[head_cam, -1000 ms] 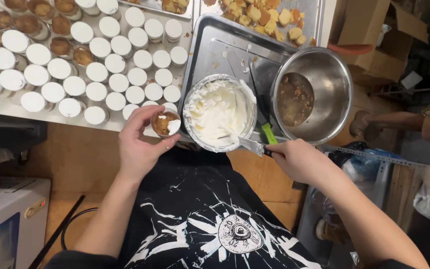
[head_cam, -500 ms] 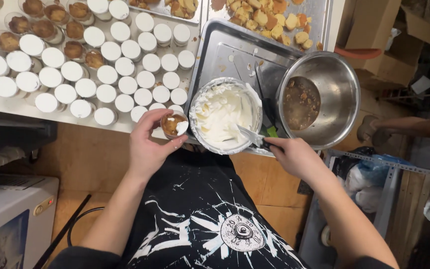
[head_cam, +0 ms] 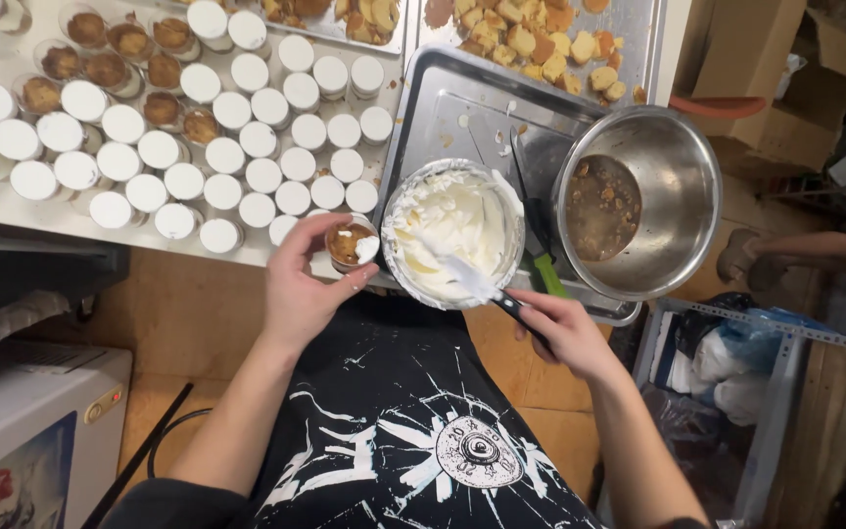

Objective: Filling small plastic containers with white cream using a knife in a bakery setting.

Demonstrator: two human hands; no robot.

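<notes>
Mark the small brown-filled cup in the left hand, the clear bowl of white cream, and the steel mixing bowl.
small brown-filled cup (head_cam: pixel 348 243), head view, on its brown filling.
clear bowl of white cream (head_cam: pixel 447 220), head view, on the cream surface.
steel mixing bowl (head_cam: pixel 682 176), head view, on its bare inner wall.

The person wore a black garment (head_cam: pixel 413 431) over the torso, printed in white with thin jagged lines that ran outward like cracks or rays from a round emblem low on the front (its small lettering was too fine to make out). The white print spread across most of the visible chest and belly, with scattered white flecks between the longer strokes. Both forearms were bare, with no sleeve showing past the elbow on either side. The left hand (head_cam: pixel 301 284) and the right hand (head_cam: pixel 565 333) were ungloved, and no ring, watch or band could be seen on the fingers or wrists.
</notes>
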